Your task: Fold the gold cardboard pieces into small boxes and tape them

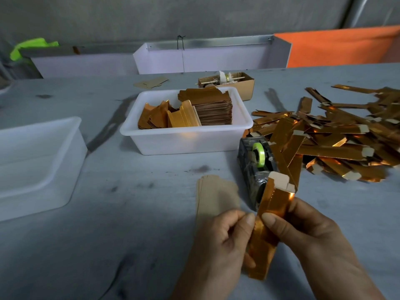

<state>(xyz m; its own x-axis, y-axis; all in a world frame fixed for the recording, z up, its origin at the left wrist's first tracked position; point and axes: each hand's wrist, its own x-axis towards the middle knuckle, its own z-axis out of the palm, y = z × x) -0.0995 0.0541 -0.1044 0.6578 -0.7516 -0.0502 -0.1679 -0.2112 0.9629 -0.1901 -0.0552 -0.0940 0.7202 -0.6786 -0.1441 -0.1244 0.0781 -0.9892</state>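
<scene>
- The left hand (223, 241) sits at about 6 o'clock in the head view; its thumb and forefinger pinch the left edge of a gold cardboard piece (267, 230), the other fingers curled beneath.
- The right hand (303, 234) is just to the 3 o'clock side of it; its thumb presses on the gold face while the fingers wrap round the far side, so both hands hold the same piece.
- That piece is folded into a long narrow sleeve held off the table (129, 202); it runs from 6 o'clock up toward 12 o'clock, with its brown end flaps open at the top.
- Right behind the flaps stands a dark tape dispenser (253, 167) carrying a green roll of tape (259, 153).
- A flat blank (216, 198), brown side up, lies on the table at 10 o'clock from the hands, beside the dispenser.
- At 2 o'clock a loose heap of folded gold sleeves (337, 141) spreads across the table; its near edge touches the dispenser.
- At 12 o'clock a white tub (186, 139) holds a stack of gold blanks at its right and leaning ones at its left; a small brown carton (246, 85) stands behind it.
- At 9 o'clock stands a second white tub (39, 169); what it holds cannot be told.
</scene>
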